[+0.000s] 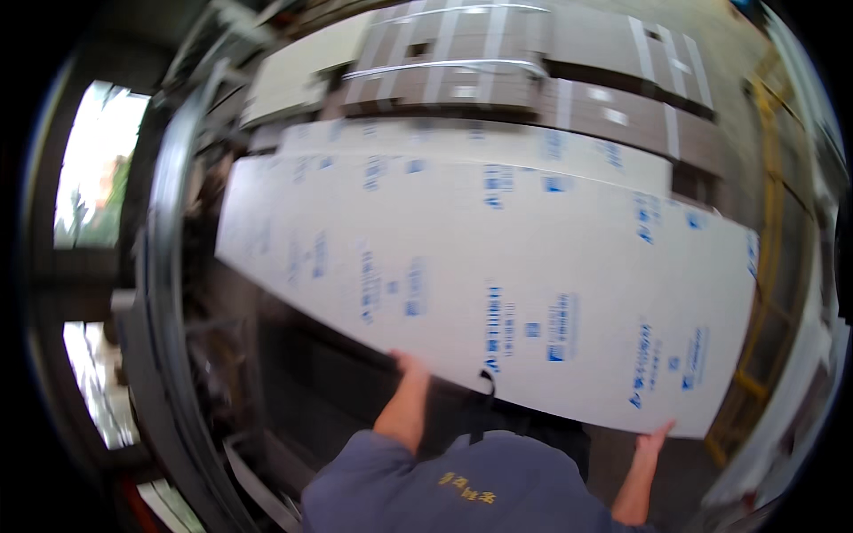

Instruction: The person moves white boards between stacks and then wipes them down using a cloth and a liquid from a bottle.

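Observation:
A large flat white panel (462, 266) with blue print spans the middle of the head view, tilted, its near edge close to my body. My left hand (410, 363) is closed on this near edge, left of centre; its fingers go partly out of sight at the panel. Near the panel's right front corner, my right hand (656, 437) grips the same edge, thumb toward the top face. Beyond its far edge lies a second white sheet (577, 153) with the same blue print, partly covered by the panel.
Brown cartons (613, 115) bound with white straps are stacked at the back, beside a cream-coloured stack (302, 67). A metal rail (173, 204) runs along the left, with bright windows (102, 164) past it. Yellow metal framing (771, 240) stands at the right.

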`<state>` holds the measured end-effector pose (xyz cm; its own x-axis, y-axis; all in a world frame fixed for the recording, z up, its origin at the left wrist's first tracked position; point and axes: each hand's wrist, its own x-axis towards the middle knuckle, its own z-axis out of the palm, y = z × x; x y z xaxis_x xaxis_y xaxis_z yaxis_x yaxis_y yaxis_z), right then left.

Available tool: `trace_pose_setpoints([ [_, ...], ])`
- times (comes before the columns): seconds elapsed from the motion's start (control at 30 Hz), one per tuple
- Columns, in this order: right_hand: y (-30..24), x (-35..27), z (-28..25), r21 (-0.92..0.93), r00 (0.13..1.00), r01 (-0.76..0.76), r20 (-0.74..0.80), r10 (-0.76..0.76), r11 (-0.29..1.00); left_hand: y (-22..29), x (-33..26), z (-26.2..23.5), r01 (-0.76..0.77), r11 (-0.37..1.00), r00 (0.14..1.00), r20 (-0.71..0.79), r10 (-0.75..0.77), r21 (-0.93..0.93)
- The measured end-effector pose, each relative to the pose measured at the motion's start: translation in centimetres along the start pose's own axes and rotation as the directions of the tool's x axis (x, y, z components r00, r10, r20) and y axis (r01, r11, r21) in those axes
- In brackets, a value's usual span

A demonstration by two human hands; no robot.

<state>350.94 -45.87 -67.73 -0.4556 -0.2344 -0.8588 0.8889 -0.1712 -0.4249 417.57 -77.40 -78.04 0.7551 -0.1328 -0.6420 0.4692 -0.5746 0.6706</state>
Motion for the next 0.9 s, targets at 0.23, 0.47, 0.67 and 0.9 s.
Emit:
trace_pose_setpoints([
  [0.23, -1.3, -1.2, -0.6, -0.399, 0.970, 0.045, -0.203, -0.136, 0.916, 2.1, -1.9, -4.7, -0.275, 0.816, 0.961, 0.115, 0.252, 0.509],
  [0.47, -4.3, -7.0, -2.4, -0.881, 0.905, -0.423, -0.396, 0.159, 0.214, 14.0, 2.9, -13.9, 0.045, 0.797, 0.954, 0.209, -0.213, 0.602],
  [0.67, 21.9, -12.9, 4.9, -0.717, 0.824, -0.551, -0.387, 0.414, 0.427, 25.9, 17.8, -11.5, 0.038, 0.969, 0.994, 0.090, -0.061, 0.244],
  [0.9, 39.6, -14.2, 16.3, -0.606, 0.961, -0.261, -0.234, 0.146, 0.752, 32.6, 28.7, -9.8, 0.162, 0.941, 0.924, 0.290, -0.251, 0.298],
])
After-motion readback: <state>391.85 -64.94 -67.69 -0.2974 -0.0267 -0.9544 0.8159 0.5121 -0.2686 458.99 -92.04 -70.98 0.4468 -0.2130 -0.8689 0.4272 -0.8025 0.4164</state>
